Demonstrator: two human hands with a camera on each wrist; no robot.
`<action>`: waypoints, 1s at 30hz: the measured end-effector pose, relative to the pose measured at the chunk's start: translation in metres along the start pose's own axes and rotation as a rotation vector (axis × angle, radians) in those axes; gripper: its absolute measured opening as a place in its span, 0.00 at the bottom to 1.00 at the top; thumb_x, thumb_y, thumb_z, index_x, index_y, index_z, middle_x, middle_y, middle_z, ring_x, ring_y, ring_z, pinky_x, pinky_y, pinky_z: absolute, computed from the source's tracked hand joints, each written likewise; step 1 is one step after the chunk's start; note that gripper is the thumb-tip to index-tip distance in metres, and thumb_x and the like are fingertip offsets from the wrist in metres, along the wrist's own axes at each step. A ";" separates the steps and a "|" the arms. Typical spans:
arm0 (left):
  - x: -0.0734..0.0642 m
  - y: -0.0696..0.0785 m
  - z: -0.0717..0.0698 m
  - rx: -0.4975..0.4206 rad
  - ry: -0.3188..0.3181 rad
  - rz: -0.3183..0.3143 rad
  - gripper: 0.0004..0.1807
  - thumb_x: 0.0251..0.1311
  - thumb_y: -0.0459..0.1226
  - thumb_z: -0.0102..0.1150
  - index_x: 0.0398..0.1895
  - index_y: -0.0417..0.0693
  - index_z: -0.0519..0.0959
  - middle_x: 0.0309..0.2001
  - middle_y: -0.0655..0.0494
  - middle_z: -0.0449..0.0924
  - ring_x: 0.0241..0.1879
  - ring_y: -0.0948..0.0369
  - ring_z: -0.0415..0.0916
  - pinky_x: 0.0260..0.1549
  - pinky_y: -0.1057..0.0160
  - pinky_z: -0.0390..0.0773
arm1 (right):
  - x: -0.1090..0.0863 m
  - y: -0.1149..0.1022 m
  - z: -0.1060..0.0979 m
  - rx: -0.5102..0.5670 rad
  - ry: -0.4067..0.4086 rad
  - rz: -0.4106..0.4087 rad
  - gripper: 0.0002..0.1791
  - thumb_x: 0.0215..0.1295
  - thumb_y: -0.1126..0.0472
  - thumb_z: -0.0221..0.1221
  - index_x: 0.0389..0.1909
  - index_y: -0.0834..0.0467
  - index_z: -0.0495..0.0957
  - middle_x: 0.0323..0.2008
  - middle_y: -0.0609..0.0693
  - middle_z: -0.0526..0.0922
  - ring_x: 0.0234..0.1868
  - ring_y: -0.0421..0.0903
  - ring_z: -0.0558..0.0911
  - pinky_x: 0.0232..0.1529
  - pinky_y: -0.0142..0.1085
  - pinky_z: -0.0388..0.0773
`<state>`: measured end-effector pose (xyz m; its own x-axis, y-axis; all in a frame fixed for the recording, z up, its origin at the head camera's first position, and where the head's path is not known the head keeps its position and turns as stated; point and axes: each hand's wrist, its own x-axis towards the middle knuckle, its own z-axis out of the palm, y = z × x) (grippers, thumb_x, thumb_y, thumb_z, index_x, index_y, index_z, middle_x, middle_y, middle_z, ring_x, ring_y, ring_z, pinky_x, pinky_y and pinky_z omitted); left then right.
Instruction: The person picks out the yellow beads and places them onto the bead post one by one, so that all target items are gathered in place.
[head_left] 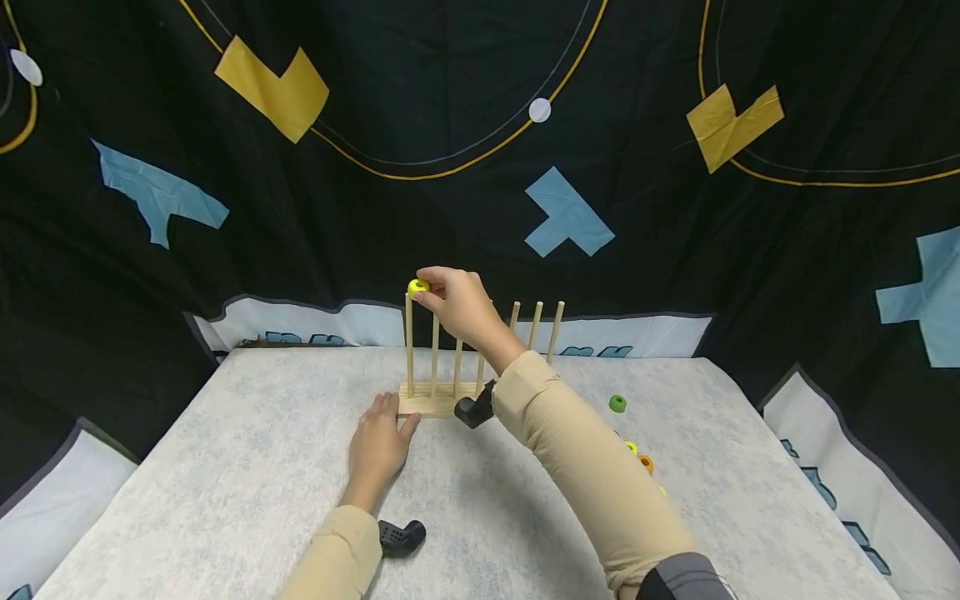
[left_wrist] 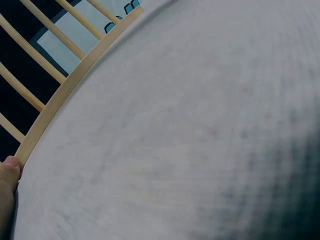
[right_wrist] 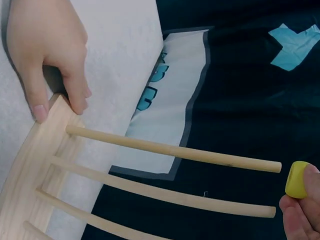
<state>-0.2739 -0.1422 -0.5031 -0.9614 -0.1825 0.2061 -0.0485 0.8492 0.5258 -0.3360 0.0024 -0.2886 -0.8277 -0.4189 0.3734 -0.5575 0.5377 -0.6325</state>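
A yellow bead point(head_left: 418, 287) is pinched between the thumb and fingers of my right hand point(head_left: 463, 307). It hovers close to the top of the leftmost peg point(head_left: 409, 350); in the right wrist view the bead point(right_wrist: 296, 179) is just beyond the peg's tip, with a small gap. Several upright wooden pegs rise from a long wooden base point(head_left: 429, 406). My left hand point(head_left: 377, 450) grips the left end of that base, thumb on the front edge and fingers on the far side, as the right wrist view shows. The right forearm hides part of the rack.
To the right of the rack, a green bead point(head_left: 617, 404) lies on the pale tabletop point(head_left: 247, 467). Nearer, an orange bead point(head_left: 646, 463) and yellow ones are partly covered by the right sleeve. A black curtain point(head_left: 420, 225) with tape hangs behind the table.
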 end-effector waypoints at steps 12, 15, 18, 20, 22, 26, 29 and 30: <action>-0.002 0.001 -0.003 -0.008 -0.003 0.000 0.36 0.70 0.51 0.54 0.72 0.35 0.64 0.72 0.37 0.63 0.74 0.41 0.58 0.72 0.40 0.61 | 0.011 -0.002 0.011 0.001 -0.012 0.025 0.23 0.69 0.61 0.61 0.63 0.60 0.75 0.56 0.53 0.83 0.52 0.44 0.84 0.55 0.30 0.82; -0.003 0.001 -0.005 -0.005 -0.004 -0.004 0.36 0.70 0.51 0.54 0.72 0.35 0.64 0.72 0.37 0.63 0.74 0.41 0.58 0.72 0.41 0.61 | 0.012 -0.003 0.012 0.004 -0.021 0.029 0.23 0.69 0.61 0.61 0.63 0.60 0.75 0.55 0.53 0.83 0.51 0.44 0.84 0.54 0.30 0.82; -0.003 0.002 -0.005 -0.006 -0.001 -0.002 0.36 0.70 0.51 0.55 0.71 0.35 0.64 0.72 0.37 0.64 0.74 0.41 0.59 0.71 0.41 0.62 | 0.012 -0.003 0.013 -0.004 -0.031 0.029 0.23 0.68 0.61 0.62 0.63 0.59 0.75 0.55 0.53 0.84 0.50 0.44 0.84 0.54 0.30 0.82; -0.003 0.002 -0.005 -0.007 0.002 0.000 0.36 0.70 0.51 0.55 0.71 0.35 0.65 0.72 0.37 0.64 0.73 0.41 0.59 0.71 0.40 0.62 | 0.012 -0.003 0.014 -0.024 -0.039 0.023 0.23 0.68 0.61 0.62 0.63 0.59 0.76 0.54 0.53 0.84 0.50 0.45 0.84 0.54 0.31 0.82; -0.003 0.002 -0.005 -0.006 0.005 0.005 0.36 0.70 0.51 0.55 0.71 0.34 0.65 0.72 0.36 0.64 0.73 0.40 0.59 0.71 0.40 0.62 | 0.011 -0.003 0.014 -0.041 -0.045 0.024 0.23 0.69 0.61 0.62 0.63 0.59 0.75 0.56 0.53 0.83 0.53 0.45 0.84 0.56 0.32 0.82; -0.003 0.002 -0.004 0.001 0.006 0.005 0.36 0.70 0.51 0.55 0.71 0.35 0.65 0.72 0.36 0.64 0.73 0.40 0.60 0.70 0.40 0.63 | 0.011 -0.002 0.014 -0.068 -0.043 0.021 0.22 0.70 0.59 0.60 0.63 0.58 0.76 0.59 0.53 0.82 0.58 0.46 0.82 0.60 0.34 0.80; -0.002 0.002 -0.004 0.005 0.006 -0.001 0.36 0.70 0.51 0.55 0.71 0.35 0.65 0.72 0.37 0.64 0.73 0.40 0.60 0.70 0.40 0.63 | 0.010 -0.001 0.013 -0.073 -0.033 0.014 0.22 0.71 0.58 0.60 0.63 0.57 0.76 0.61 0.52 0.81 0.61 0.45 0.81 0.61 0.34 0.79; -0.002 0.002 -0.004 0.007 0.004 -0.003 0.36 0.70 0.51 0.55 0.71 0.35 0.65 0.72 0.37 0.64 0.73 0.40 0.60 0.70 0.40 0.63 | 0.009 -0.001 0.013 -0.069 -0.030 0.012 0.22 0.71 0.58 0.60 0.63 0.57 0.76 0.61 0.52 0.81 0.61 0.45 0.81 0.61 0.34 0.79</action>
<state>-0.2708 -0.1422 -0.4989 -0.9601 -0.1867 0.2081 -0.0528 0.8520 0.5208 -0.3426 -0.0113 -0.2935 -0.8325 -0.4334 0.3450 -0.5517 0.5915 -0.5880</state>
